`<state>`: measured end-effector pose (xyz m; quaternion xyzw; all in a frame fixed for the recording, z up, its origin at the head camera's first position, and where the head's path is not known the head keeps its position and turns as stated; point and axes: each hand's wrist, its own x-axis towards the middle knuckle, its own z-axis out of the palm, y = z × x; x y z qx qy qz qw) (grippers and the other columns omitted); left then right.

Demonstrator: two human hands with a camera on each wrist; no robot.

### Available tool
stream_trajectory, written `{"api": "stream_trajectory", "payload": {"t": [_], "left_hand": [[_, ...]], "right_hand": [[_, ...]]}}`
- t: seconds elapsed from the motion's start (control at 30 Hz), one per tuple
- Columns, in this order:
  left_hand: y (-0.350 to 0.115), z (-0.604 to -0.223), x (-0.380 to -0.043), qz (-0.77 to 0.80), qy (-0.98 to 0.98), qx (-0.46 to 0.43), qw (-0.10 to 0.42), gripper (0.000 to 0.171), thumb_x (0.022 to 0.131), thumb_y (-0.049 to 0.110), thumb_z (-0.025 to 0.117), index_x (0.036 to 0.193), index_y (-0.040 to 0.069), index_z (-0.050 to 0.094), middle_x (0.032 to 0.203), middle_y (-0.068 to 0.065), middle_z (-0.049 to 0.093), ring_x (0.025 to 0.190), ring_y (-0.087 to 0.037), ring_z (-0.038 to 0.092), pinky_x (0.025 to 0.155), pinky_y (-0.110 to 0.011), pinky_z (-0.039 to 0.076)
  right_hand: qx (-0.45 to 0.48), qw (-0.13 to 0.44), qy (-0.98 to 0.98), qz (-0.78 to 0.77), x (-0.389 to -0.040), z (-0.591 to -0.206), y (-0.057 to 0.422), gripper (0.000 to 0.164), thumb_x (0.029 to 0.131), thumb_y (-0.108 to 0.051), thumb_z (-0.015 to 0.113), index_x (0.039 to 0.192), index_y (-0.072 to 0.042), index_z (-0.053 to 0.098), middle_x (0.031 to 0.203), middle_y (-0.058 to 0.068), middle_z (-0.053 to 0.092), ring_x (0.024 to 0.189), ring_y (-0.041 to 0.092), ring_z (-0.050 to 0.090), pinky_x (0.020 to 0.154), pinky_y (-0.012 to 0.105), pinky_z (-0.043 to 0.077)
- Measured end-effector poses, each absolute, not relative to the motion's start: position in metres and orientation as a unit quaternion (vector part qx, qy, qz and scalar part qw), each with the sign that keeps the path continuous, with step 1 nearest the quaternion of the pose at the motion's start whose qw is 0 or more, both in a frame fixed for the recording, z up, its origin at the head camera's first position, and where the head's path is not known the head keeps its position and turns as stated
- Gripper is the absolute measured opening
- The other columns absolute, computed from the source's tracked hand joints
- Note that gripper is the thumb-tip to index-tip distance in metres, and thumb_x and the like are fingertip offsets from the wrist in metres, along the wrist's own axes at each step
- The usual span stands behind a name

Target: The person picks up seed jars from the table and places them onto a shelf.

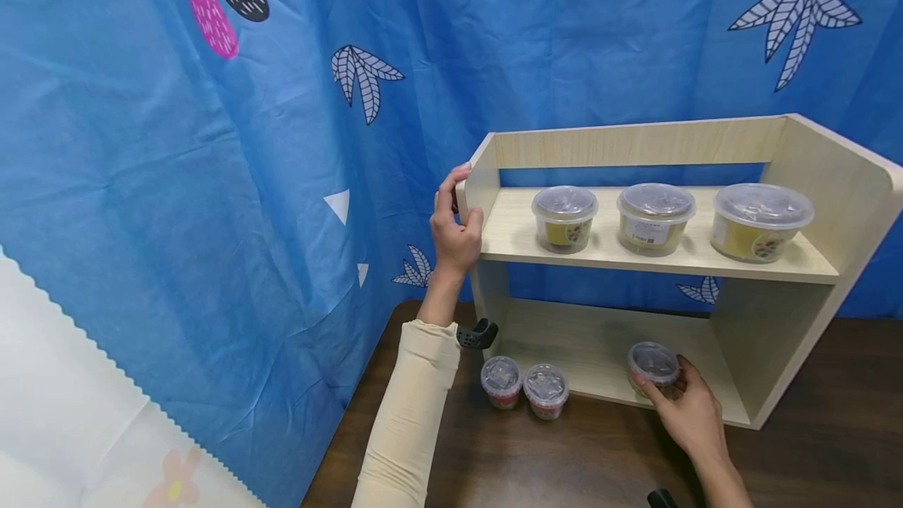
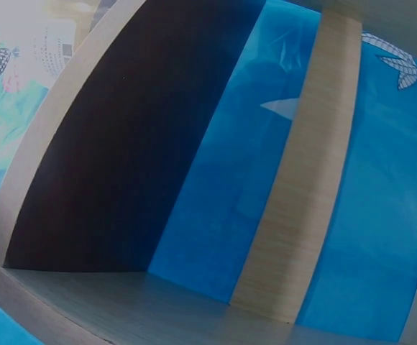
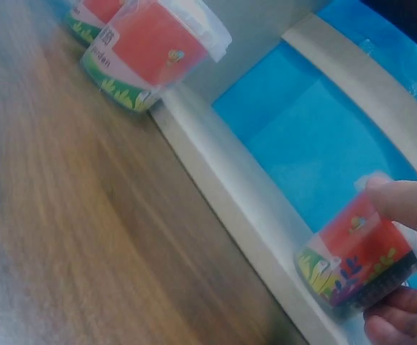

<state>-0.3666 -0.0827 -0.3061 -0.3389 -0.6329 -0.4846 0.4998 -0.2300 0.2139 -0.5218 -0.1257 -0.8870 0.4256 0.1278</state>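
My right hand [image 1: 687,411] grips a small lidded plastic cup [image 1: 653,364] by its side, over the front part of the lower shelf [image 1: 564,335]. In the right wrist view that cup [image 3: 359,251] shows a red label with leaf drawings, thumb on one side and fingers beneath. With my left hand [image 1: 457,226] I hold the front edge of the left side panel of the wooden rack [image 1: 483,179]. Two more small lidded cups [image 1: 502,382] [image 1: 546,392] stand side by side on the table, just before the rack's lower left corner.
Three larger lidded tubs, a left one [image 1: 564,219], a middle one [image 1: 654,219] and a right one [image 1: 760,223], sit in a row on the upper shelf. A dark wooden table [image 1: 564,461] carries the rack. A blue patterned curtain [image 1: 282,139] hangs behind and to the left.
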Motion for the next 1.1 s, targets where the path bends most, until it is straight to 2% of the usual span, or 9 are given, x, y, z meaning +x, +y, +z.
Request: {"api": "stream_trajectory", "payload": {"t": [0.17,0.3,0.6,0.8,1.1], "left_hand": [[-0.084,-0.306,-0.367,-0.487,-0.632,-0.339,0.498,0.053,0.078,-0.012,0.054,0.130,-0.002,0.051,0.136,-0.020,0.054,0.113,-0.036,0.055,0.080,-0.046,0.050],[-0.085,-0.307,-0.366,-0.488,-0.638,-0.331,0.495,0.052,0.079,-0.009,0.052,0.130,0.000,0.051,0.136,-0.017,0.055,0.114,-0.033,0.055,0.081,-0.045,0.050],[-0.084,-0.306,-0.364,-0.489,-0.644,-0.324,0.491,0.051,0.079,-0.008,0.053,0.130,0.000,0.052,0.136,-0.017,0.056,0.108,-0.033,0.055,0.078,-0.043,0.050],[-0.084,-0.307,-0.362,-0.493,-0.643,-0.324,0.489,0.052,0.079,-0.010,0.054,0.130,0.000,0.053,0.136,-0.018,0.056,0.102,-0.036,0.054,0.071,-0.045,0.048],[-0.085,-0.305,-0.360,-0.488,-0.654,-0.318,0.482,0.051,0.080,-0.005,0.053,0.131,0.001,0.052,0.139,-0.014,0.055,0.112,-0.032,0.052,0.082,-0.044,0.049]], "right_hand": [[-0.122,0.131,-0.889,0.422,-0.230,-0.518,0.216,0.101,0.084,-0.040,0.075,0.149,0.014,0.019,0.130,0.044,0.045,0.117,0.055,0.051,0.094,0.063,0.039],[-0.129,0.116,-0.891,0.419,-0.230,-0.513,0.217,0.107,0.083,-0.044,0.075,0.151,0.011,0.015,0.135,0.043,0.040,0.122,0.056,0.044,0.094,0.065,0.037],[-0.130,0.104,-0.890,0.425,-0.223,-0.497,0.218,0.106,0.086,-0.047,0.071,0.153,0.009,0.010,0.143,0.044,0.030,0.128,0.058,0.035,0.097,0.066,0.034],[-0.140,0.132,-0.874,0.447,-0.218,-0.487,0.214,0.097,0.087,-0.040,0.072,0.154,0.005,0.017,0.147,0.038,0.032,0.131,0.055,0.035,0.103,0.063,0.030],[-0.120,0.230,-0.845,0.468,-0.208,-0.479,0.193,0.075,0.085,-0.028,0.076,0.145,0.002,0.041,0.140,0.031,0.048,0.124,0.050,0.047,0.099,0.058,0.037]]}}
